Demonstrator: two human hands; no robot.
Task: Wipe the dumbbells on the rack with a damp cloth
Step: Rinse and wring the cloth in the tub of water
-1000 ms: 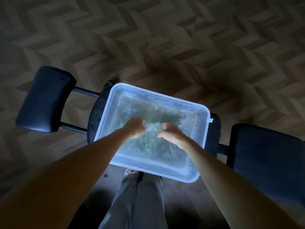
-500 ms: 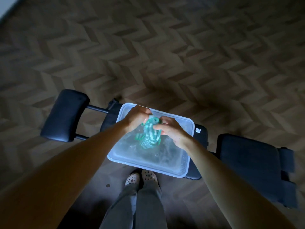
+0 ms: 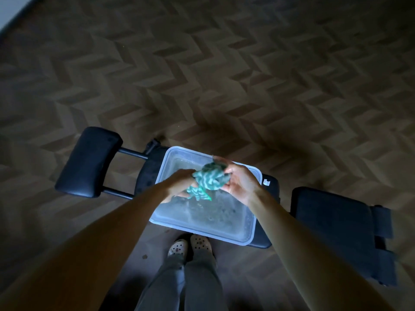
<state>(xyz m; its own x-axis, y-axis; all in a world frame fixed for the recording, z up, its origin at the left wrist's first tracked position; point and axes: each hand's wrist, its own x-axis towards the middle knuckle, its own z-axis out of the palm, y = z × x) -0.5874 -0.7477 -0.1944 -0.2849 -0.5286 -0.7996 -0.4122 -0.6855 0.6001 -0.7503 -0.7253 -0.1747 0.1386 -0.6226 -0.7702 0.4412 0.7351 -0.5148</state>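
Dim room, herringbone wood floor (image 3: 202, 75). Gripping a green striped cloth (image 3: 210, 179) with both hands, close together: left hand (image 3: 179, 185) pinching the loose tail at near left, right hand (image 3: 241, 184) curled round the wad at far right. Slanting between them, directly above the water tub (image 3: 251, 225) on a black bench (image 3: 330, 223). Probably wringing next, twisting across that slant. No dumbbells or rack in view, so no telling which way to carry it.

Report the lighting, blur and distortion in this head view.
Head view: dim overall, the floor murky; the plastic tub is the brightest patch; the cloth, gripped by the left hand and right hand, reads fairly sharp; wide-angle bend stretches the forearms toward the lower corners.
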